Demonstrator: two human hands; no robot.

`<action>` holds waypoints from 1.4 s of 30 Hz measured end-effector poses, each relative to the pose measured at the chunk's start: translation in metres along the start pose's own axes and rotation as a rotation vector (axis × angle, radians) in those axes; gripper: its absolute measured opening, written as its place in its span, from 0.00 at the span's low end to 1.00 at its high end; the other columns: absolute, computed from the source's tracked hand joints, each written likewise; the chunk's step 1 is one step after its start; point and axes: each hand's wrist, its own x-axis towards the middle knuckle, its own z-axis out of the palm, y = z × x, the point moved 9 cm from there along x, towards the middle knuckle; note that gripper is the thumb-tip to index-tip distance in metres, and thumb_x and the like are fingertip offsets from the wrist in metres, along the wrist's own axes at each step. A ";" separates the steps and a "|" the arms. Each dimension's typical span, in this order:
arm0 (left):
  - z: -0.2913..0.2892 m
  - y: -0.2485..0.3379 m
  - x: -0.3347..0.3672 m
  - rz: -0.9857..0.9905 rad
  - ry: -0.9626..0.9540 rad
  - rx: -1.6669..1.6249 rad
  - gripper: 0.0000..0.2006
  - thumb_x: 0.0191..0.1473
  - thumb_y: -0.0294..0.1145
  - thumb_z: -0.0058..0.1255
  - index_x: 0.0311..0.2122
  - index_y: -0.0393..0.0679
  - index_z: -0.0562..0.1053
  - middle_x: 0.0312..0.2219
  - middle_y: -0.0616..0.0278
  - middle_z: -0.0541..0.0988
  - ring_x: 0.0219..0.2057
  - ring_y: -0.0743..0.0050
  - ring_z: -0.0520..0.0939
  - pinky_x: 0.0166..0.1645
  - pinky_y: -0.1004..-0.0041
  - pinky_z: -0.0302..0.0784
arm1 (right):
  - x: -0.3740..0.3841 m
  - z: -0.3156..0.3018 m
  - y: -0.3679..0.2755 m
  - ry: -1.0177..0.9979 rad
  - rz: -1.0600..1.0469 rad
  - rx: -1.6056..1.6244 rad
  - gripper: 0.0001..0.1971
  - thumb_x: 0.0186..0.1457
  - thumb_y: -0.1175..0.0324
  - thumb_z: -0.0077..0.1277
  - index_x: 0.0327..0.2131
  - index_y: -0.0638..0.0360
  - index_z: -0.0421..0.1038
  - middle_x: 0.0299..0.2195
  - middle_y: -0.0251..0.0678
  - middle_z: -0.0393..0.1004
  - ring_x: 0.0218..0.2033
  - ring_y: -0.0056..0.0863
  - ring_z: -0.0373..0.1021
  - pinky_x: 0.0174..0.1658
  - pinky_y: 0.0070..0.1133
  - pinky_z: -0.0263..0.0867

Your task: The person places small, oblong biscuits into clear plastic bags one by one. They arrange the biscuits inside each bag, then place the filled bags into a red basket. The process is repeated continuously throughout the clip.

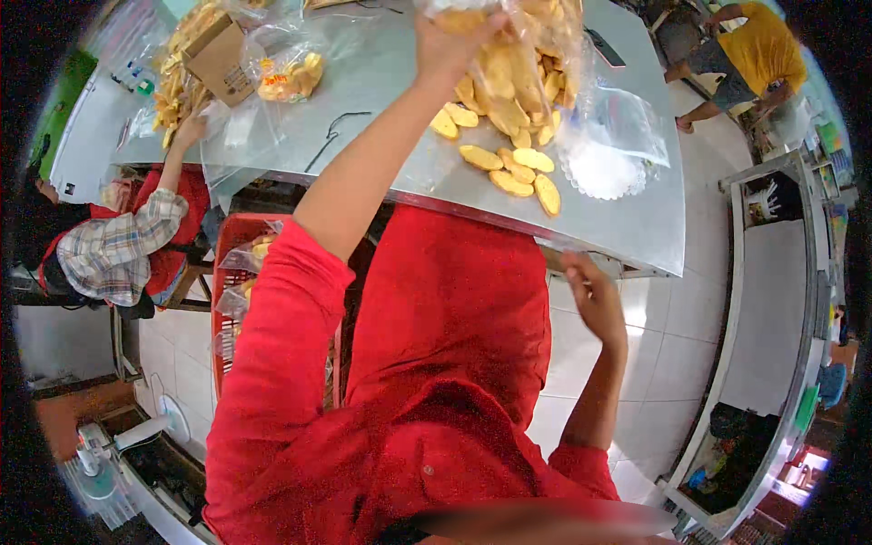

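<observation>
Yellow slices (501,77) fill the clear bag (552,29) the left hand (451,45) grips; the right hand (596,298) hangs loosely uncurled near the counter (386,59).

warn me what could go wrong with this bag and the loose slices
The left hand alone seems to grip the bag, with the right hand off the table; the bag could slip and scatter more slices. Several loose slices lie between the bag and the near edge, so a sleeve or hand might knock some to the floor.
</observation>
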 end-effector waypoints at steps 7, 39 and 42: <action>0.043 0.057 0.014 0.014 0.018 0.363 0.45 0.43 0.29 0.67 0.61 0.33 0.49 0.50 0.47 0.68 0.48 0.62 0.74 0.50 0.69 0.73 | -0.079 0.066 0.018 -0.162 -0.030 -0.004 0.38 0.51 0.57 0.58 0.63 0.48 0.51 0.60 0.48 0.57 0.60 0.50 0.55 0.61 0.35 0.54; 0.032 0.200 -0.173 1.399 -0.432 0.487 0.23 0.64 0.45 0.30 0.58 0.44 0.58 0.56 0.49 0.63 0.58 0.46 0.64 0.65 0.51 0.53 | -0.002 -0.006 0.054 0.172 0.215 0.284 0.33 0.54 0.68 0.53 0.62 0.57 0.52 0.40 0.41 0.73 0.45 0.27 0.67 0.52 0.24 0.60; 0.032 0.197 -0.182 1.008 -0.298 0.726 0.25 0.62 0.46 0.33 0.59 0.45 0.56 0.57 0.50 0.62 0.59 0.49 0.63 0.65 0.52 0.54 | 0.044 -0.040 -0.051 0.286 0.007 0.674 0.38 0.51 0.76 0.52 0.64 0.54 0.46 0.39 0.42 0.72 0.49 0.26 0.65 0.48 0.21 0.62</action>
